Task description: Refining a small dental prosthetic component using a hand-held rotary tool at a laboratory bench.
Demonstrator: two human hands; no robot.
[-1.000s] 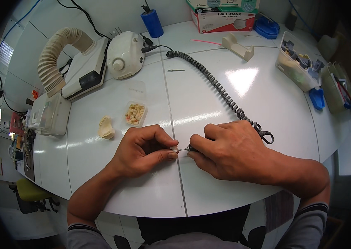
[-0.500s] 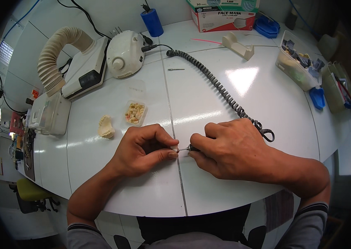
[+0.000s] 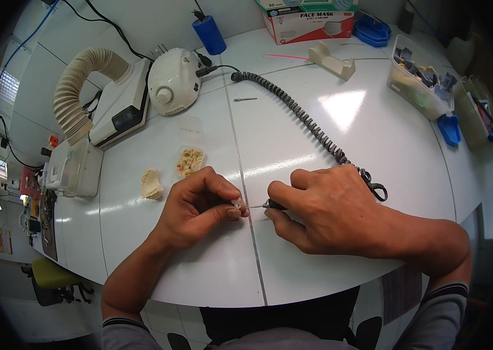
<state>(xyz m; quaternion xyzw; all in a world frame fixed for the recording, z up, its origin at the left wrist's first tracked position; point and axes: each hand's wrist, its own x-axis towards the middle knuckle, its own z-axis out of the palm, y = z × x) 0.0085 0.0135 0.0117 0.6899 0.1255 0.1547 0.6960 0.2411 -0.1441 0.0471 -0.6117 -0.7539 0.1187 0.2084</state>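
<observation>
Between the thumb and fingertips of my left hand [image 3: 197,204] is a small white tooth-like piece [image 3: 236,203], partly covered by the fingers. My right hand [image 3: 331,210] grips a dark rotary handpiece [image 3: 274,205], mostly hidden in the fist. Its thin metal bur [image 3: 255,206] points left at the pinched piece; whether the tip touches it is too small to tell. Beyond my left hand, a small clear box [image 3: 190,162] holds several tooth-coloured pieces. A cream dental cast [image 3: 151,184] lies left of that box.
A coiled black cord [image 3: 299,111] runs from the white control unit [image 3: 175,81] to my right hand. A dust extractor [image 3: 121,99] with a ribbed hose stands at far left. A loose bur [image 3: 245,99], a cream handpiece rest [image 3: 331,62] and a parts tub [image 3: 413,87] lie farther back.
My left fingers have shifted slightly left and turned the small piece, so more of it shows. More of the bur's shaft is visible between my hands. The whole view has tilted a little.
</observation>
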